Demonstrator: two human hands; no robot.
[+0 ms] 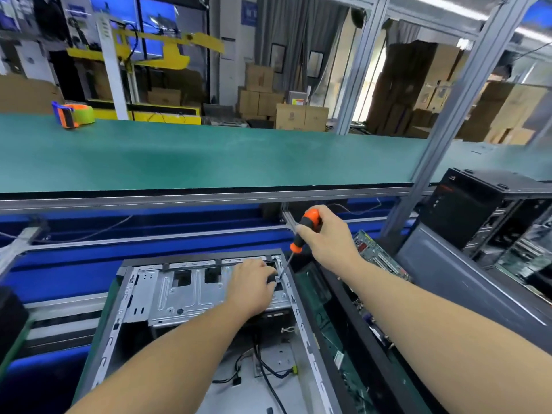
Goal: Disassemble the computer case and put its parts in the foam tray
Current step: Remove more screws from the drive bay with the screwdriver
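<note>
Place: an electronics assembly or teardown workshop on a factory floor.
Landmark: a long green-matted workbench (209, 156) framed in aluminium posts (457, 115).
Behind the workbench: cardboard cartons (301, 116) are stacked against the walls.
On its far left: a tape dispenser (73, 115) is set down.
At its right end: an opened computer tower (490, 210) is stood.

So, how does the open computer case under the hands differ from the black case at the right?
The open computer case lies flat, its inside facing up, while the black case stands farther right. The right hand drives an orange screwdriver into the open case and the left hand rests on its metal bracket; no hand touches the black case. The open case shows mostly silver metal; the other shows a dark front panel. Both have their side open.
</note>
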